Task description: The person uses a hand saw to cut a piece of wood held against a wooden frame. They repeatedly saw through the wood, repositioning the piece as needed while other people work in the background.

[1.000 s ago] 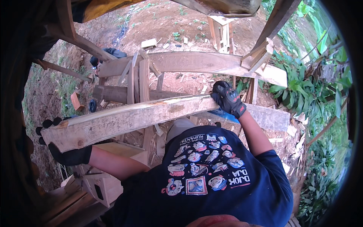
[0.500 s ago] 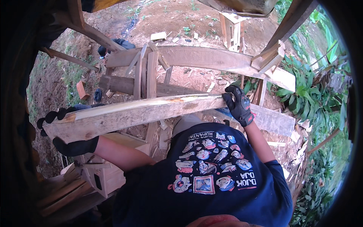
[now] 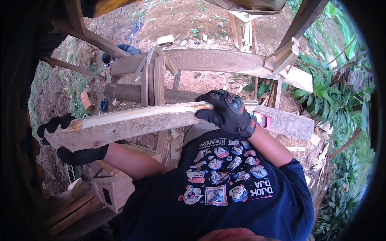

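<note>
A rough wooden plank (image 3: pixel 132 126) lies across in front of my chest, its upper edge pale and freshly cut, its broad face greyer and weathered. My left hand (image 3: pixel 78 154), in a black glove, is closed round the plank's left end, fingertips over the far side and thumb along the bottom. My right hand (image 3: pixel 227 112), in a black glove with a hard knuckle guard, is wrapped over the plank's right part and hides that end. Just beyond the right wrist shows a pink handle (image 3: pixel 263 120), apparently a handsaw's, against a grey board (image 3: pixel 287 124).
A long wooden beam (image 3: pixel 209 61) spans the stand ahead, with upright pieces (image 3: pixel 159 80) at its left. A wooden box (image 3: pixel 110 186) stands lower left. A person (image 3: pixel 124 50) is low to the ground at far left. Wood scraps litter the dirt; leafy plants (image 3: pixel 321 92) grow at right.
My right hand has slid left along the plank's upper edge, away from its former place, uncovering the pink handle. My left hand keeps its hold on the left end.
</note>
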`<state>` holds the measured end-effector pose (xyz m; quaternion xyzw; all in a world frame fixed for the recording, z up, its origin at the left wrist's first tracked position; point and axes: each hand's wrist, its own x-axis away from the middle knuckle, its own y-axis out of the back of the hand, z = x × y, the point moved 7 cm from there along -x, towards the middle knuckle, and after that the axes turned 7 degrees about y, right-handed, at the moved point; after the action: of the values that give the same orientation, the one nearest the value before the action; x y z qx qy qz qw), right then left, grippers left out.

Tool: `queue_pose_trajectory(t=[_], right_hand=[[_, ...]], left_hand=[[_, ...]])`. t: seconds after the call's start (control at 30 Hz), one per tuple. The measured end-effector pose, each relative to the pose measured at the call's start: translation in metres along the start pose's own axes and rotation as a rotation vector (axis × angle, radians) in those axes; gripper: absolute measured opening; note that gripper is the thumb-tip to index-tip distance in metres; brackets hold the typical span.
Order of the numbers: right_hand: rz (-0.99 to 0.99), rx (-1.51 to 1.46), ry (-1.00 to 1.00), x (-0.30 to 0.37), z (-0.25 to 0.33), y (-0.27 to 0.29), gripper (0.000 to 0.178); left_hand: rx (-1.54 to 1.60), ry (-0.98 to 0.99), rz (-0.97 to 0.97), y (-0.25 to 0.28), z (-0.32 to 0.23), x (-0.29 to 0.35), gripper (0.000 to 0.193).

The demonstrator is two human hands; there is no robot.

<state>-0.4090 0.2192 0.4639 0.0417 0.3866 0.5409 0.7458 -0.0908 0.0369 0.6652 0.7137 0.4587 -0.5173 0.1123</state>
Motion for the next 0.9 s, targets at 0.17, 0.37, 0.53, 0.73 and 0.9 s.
queue_pose_trajectory(t=[0.17, 0.37, 0.53, 0.73, 0.9], right_hand=[[0.038, -0.082, 0.092, 0.002, -0.004, -0.009, 0.018], [-0.088, -0.146, 0.178, 0.006, -0.021, -0.016, 0.018], [-0.044, 0.124, -0.093, 0.011, -0.049, -0.021, 0.021], [-0.137, 0.052, -0.478, 0.047, -0.157, -0.017, 0.031], [0.119, 0.45, -0.768, 0.174, -0.249, 0.011, 0.039]], left_hand=[[0.381, 0.05, 0.071, -0.029, 0.004, 0.004, 0.049], [0.219, 0.155, 0.045, -0.011, 0.015, 0.005, 0.059], [-0.135, 0.179, -0.106, -0.014, 0.036, 0.023, 0.061], [-0.038, 0.298, -0.118, -0.04, 0.063, 0.037, 0.058], [-0.073, 0.306, -0.237, 0.002, 0.078, 0.051, 0.06]])
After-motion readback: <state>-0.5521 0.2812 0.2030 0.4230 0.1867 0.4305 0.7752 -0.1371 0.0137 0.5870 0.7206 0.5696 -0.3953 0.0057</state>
